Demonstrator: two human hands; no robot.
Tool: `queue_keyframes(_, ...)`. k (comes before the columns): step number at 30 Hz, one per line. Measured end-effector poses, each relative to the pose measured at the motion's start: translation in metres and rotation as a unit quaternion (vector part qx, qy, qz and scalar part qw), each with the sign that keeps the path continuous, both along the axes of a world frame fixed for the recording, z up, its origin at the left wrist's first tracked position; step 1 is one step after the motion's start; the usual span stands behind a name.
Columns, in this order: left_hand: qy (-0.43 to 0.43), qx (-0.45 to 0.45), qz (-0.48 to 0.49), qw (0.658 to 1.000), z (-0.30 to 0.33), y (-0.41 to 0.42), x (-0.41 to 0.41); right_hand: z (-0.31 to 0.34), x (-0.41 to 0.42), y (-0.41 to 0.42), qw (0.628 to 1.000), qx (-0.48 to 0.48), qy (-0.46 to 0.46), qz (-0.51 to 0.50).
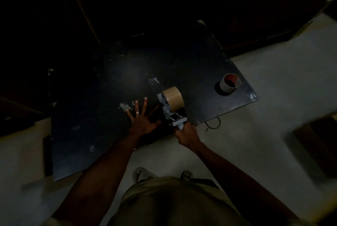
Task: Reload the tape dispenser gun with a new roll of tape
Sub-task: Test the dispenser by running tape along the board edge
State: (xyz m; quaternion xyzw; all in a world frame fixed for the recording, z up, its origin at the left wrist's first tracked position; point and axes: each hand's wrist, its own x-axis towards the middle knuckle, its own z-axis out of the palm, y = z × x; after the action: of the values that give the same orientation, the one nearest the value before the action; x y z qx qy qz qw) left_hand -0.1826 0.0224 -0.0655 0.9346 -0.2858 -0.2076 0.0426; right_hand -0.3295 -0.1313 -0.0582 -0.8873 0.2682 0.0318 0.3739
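A grey tape dispenser gun (pixel 167 109) stands over the near edge of a dark table (pixel 109 79), with a brown roll of tape (pixel 173 98) mounted on its hub. My right hand (pixel 186 134) is wrapped around the gun's handle. Just left of the gun, my left hand (pixel 144 119) lies flat on the table with fingers spread, holding nothing. An empty cardboard tape core (pixel 230 83) stands upright near the table's right corner.
Scraps of clear tape (pixel 154 81) and pale residue (pixel 125 107) are stuck to the tabletop. A dark cable (pixel 213 123) loops on the pale floor under the table's right edge. My feet (pixel 142 173) are near the table. The surroundings are very dark.
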Motion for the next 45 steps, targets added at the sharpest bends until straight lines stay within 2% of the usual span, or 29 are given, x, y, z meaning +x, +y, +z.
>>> queue_keyframes(3,0.014,0.019,0.004,1.0,0.007,-0.003,0.001,0.002,-0.014,0.0,0.999,-0.007,-0.016,0.033)
queue_keyframes(9,0.043,0.044,0.005,0.998,0.008,-0.008,-0.002,0.006,-0.049,0.004,0.998,-0.052,0.005,0.035)
queue_keyframes(12,0.051,0.041,0.016,0.998,0.006,-0.014,-0.009,0.007,-0.084,0.006,0.999,-0.038,0.001,0.02)
queue_keyframes(14,0.058,0.045,0.005,0.997,0.005,-0.015,-0.018,0.004,-0.101,0.005,0.999,-0.014,0.038,0.005)
queue_keyframes(22,-0.003,0.07,-0.108,0.992,0.003,-0.002,-0.062,0.002,-0.108,0.007,1.0,0.001,0.001,0.012)
queue_keyframes(24,-0.012,0.057,-0.117,0.991,0.003,0.002,-0.069,0.0,-0.109,0.006,1.0,0.016,0.005,0.011)
queue_keyframes(30,-0.025,0.05,-0.1,0.993,0.0,0.004,-0.074,-0.013,-0.108,0.003,0.999,-0.028,0.005,0.03)
queue_keyframes(33,-0.021,0.057,-0.1,0.993,0.004,0.002,-0.076,-0.013,-0.122,0.004,1.0,0.009,0.023,0.014)
queue_keyframes(39,-0.02,0.053,-0.093,0.994,0.004,0.0,-0.076,-0.001,-0.149,0.006,0.998,0.053,-0.001,-0.031)
queue_keyframes(45,-0.017,0.043,-0.083,0.996,0.002,-0.001,-0.078,-0.058,-0.192,-0.007,0.997,0.074,-0.005,0.015)
